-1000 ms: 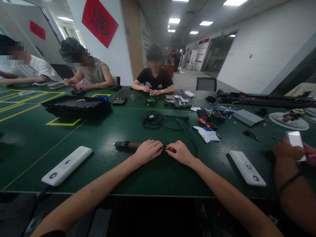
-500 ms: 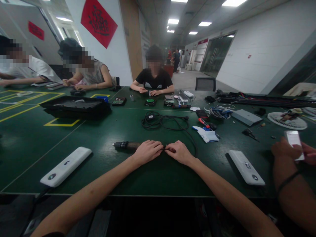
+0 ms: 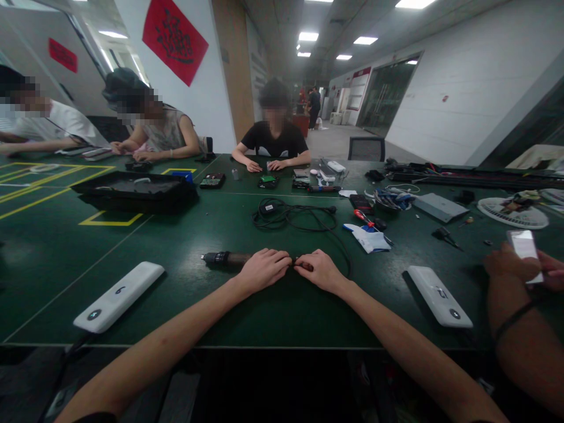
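A dark, pen-shaped electric screwdriver [image 3: 229, 259] lies flat on the green table, its bit end pointing left. My left hand [image 3: 265, 269] is wrapped over its rear part, which the fingers hide. Close beside it, my right hand [image 3: 321, 270] pinches the end of a black cable [image 3: 343, 247] at the rear of the screwdriver. The fingertips of both hands nearly meet there. Whether the cable end is seated in the screwdriver cannot be made out. The cable loops into a coil behind my hands.
White power banks [image 3: 118, 296] [image 3: 439, 295] lie left and right of my arms. A black tray [image 3: 134, 191] stands at back left. Beyond the cable are a red screwdriver [image 3: 363, 218] and a white-blue packet [image 3: 371, 239]. At right, another person's hands hold a phone [image 3: 525, 252].
My hands stay almost in place around the rear of the screwdriver. Across the table, the seated person's hand has lowered to the tabletop.
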Motion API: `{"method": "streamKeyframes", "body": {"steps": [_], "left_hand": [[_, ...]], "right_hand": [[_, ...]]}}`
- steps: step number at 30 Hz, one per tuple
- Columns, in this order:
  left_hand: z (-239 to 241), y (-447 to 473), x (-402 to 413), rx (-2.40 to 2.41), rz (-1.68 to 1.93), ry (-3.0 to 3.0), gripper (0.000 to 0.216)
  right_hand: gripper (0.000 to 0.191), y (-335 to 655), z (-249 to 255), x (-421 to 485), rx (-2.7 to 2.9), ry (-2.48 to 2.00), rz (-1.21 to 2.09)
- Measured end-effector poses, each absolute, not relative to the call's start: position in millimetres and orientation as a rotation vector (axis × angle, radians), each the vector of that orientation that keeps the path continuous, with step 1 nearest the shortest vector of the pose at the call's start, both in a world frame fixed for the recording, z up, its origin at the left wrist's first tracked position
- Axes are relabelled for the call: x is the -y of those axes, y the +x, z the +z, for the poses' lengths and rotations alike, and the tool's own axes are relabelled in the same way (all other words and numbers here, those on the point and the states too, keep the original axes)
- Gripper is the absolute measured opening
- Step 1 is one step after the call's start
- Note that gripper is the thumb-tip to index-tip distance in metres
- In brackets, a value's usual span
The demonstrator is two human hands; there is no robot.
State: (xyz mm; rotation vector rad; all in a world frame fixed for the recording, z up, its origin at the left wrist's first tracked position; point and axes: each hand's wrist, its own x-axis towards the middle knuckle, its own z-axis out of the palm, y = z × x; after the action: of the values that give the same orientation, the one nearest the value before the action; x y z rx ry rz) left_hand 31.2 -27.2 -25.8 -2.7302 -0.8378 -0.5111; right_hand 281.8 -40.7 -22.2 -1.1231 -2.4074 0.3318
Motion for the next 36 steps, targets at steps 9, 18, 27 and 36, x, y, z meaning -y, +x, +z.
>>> {"method": "streamKeyframes", "body": {"steps": [9,18,27,36], "left_hand": [[-25.0,30.8,28.1,0.856,-0.5,-2.73,0.024],[-25.6,31.9,27.1,0.882,-0.509,-2.718,0.024],[-24.4,31.7,29.2,0.89,-0.513,-2.722,0.027],[-25.5,32.4,28.4,0.876,-0.509,-2.72,0.026]], "right_hand": [[0.012,281.3,-23.9,39.9,2.404,-1.113,0.314],[0.012,282.3,-22.7,41.4,2.404,-1.117,0.31],[0.012,282.1,-20.2,42.4,2.41,-1.127,0.329],[0.012,281.8,-21.5,41.2,2.412,-1.116,0.322]]}}
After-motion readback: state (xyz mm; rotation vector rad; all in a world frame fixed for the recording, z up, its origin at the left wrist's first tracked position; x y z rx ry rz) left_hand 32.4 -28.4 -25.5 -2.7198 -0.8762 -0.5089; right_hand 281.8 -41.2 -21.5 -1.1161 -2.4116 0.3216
